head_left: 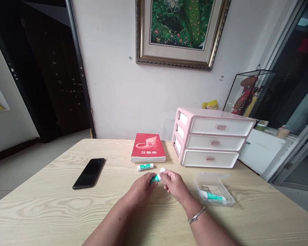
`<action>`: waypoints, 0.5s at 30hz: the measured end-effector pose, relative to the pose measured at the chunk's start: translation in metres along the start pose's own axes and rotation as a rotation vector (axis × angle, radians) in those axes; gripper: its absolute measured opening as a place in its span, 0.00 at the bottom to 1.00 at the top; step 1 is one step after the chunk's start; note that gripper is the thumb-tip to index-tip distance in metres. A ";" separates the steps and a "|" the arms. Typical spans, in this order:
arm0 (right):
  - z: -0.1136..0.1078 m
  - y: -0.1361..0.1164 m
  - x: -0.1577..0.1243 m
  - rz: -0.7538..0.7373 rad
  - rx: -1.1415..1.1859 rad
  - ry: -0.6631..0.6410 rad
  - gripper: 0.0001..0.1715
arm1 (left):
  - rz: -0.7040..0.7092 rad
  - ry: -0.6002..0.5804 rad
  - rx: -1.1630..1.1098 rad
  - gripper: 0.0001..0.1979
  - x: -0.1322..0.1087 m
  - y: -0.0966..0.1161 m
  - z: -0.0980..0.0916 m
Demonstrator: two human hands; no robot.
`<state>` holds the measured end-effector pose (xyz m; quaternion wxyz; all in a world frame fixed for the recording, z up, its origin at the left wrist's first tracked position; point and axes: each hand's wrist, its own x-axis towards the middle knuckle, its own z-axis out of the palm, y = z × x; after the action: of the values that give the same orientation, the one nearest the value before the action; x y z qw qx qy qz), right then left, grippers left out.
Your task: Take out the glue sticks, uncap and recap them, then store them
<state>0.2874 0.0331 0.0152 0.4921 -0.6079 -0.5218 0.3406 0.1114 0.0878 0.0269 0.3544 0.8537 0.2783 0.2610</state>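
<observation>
Along the far edge of the surface (41, 212) stand a pink drawer unit (213, 140) and a red book (148, 147). A black phone (89, 173) lies toward the left edge, and a clear box (213, 179) toward the right edge holds a boxed stick (213, 196). Mid-surface, the left hand (141, 189) is closed around a green glue stick (156, 178), and the right hand (176, 186) pinches its white tip. A spare stick (145, 167) lies just beyond.

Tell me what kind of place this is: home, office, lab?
Probably a room in a home: a framed peacock picture on the wall, a pink drawer unit on a wooden table, a glass display case nearby.
</observation>
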 end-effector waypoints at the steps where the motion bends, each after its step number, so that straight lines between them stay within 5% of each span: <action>1: 0.000 0.000 0.000 0.004 -0.004 0.008 0.29 | -0.008 -0.001 0.009 0.15 0.000 0.000 0.001; 9: -0.005 -0.005 -0.005 -0.124 0.072 -0.088 0.28 | -0.030 -0.037 -0.072 0.15 -0.001 -0.005 -0.005; 15: -0.001 0.002 -0.001 -0.064 0.062 -0.057 0.26 | -0.009 -0.046 -0.073 0.13 -0.002 -0.007 -0.002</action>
<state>0.2887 0.0318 0.0138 0.5063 -0.5655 -0.5438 0.3579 0.1069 0.0917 0.0226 0.3926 0.8448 0.2642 0.2499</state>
